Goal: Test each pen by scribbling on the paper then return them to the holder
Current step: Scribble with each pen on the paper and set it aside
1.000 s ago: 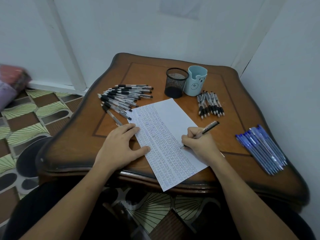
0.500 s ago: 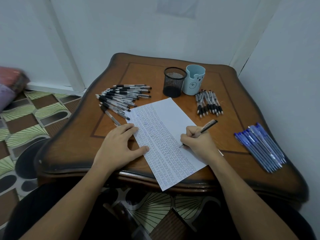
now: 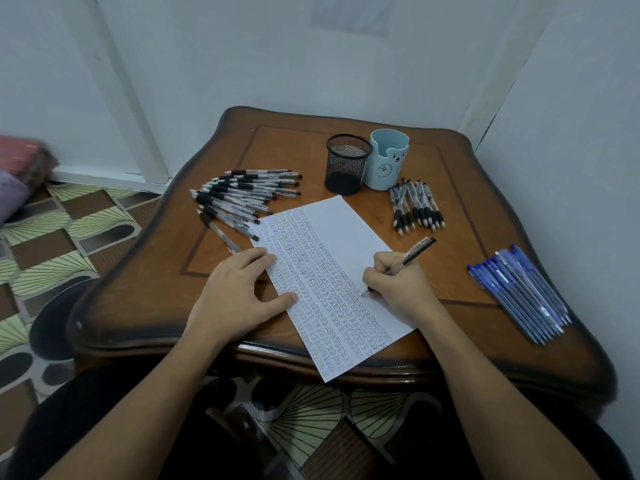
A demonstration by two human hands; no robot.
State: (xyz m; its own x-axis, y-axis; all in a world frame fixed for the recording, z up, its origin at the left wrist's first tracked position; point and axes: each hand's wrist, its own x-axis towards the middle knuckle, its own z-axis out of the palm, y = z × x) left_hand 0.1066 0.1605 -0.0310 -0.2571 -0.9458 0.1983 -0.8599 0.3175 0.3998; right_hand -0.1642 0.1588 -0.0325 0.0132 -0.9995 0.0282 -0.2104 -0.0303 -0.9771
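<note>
While flat on paper [image 3: 332, 230], left hand [image 3: 239, 292]

Paper [image 3: 334, 233] covered in rows of tiny blue marks, none legible, no readable labels elsewhere

Holders [image 3: 367, 162] behind paper [image 3: 332, 237]

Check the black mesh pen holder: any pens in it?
Empty. The black wire-mesh cylindrical pen holder stands upright; nothing rises above its rim, and its bare inside shows.
</note>
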